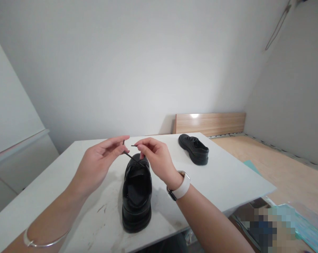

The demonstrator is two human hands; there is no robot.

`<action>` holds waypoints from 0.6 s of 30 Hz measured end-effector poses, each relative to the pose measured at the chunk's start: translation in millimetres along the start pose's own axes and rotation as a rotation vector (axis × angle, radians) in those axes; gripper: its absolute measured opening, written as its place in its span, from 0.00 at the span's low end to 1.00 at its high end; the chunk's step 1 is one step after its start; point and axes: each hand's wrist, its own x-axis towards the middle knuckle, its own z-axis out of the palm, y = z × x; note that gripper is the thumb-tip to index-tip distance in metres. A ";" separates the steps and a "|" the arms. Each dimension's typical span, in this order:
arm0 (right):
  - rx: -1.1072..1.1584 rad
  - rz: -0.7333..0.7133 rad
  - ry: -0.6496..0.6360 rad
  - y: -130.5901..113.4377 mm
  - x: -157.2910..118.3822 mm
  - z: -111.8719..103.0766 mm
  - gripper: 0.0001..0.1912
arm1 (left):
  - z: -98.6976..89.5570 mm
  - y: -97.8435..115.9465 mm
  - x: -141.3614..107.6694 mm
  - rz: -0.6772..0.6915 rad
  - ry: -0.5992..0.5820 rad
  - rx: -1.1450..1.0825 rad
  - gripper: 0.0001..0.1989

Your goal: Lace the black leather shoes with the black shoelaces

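Observation:
A black lace-up shoe (137, 211) stands on the white table with its heel toward me and its toe pointing away. Above its tongue, my left hand (99, 160) pinches one end of a black shoelace (132, 157), which runs tight down to the eyelets. My right hand (156, 154) pinches the other lace end between thumb and forefinger, its tip poking out to the left. Both hands are raised over the front of the shoe, a small gap between their fingertips. The toe is partly hidden by the right fingers.
A second black shoe (194, 149), laced, sits at the far right of the white table (214, 189). Dark scuffs mark the tabletop near me. Behind are a wooden board (211, 123) and a pale wood surface (285, 158). Teal packaging (306, 228) lies at lower right.

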 end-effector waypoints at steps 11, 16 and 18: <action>0.250 0.116 0.188 41.4 -17.5 -59.8 0.20 | -41.6 -45.5 -2.7 -0.204 0.013 -0.398 0.15; 0.135 0.140 0.155 50.3 -32.8 -72.8 0.16 | -48.8 -57.9 -13.7 -0.135 -0.052 0.079 0.17; -0.003 0.136 0.071 50.5 -38.4 -68.4 0.12 | -42.3 -54.0 -18.4 -0.053 -0.153 0.316 0.15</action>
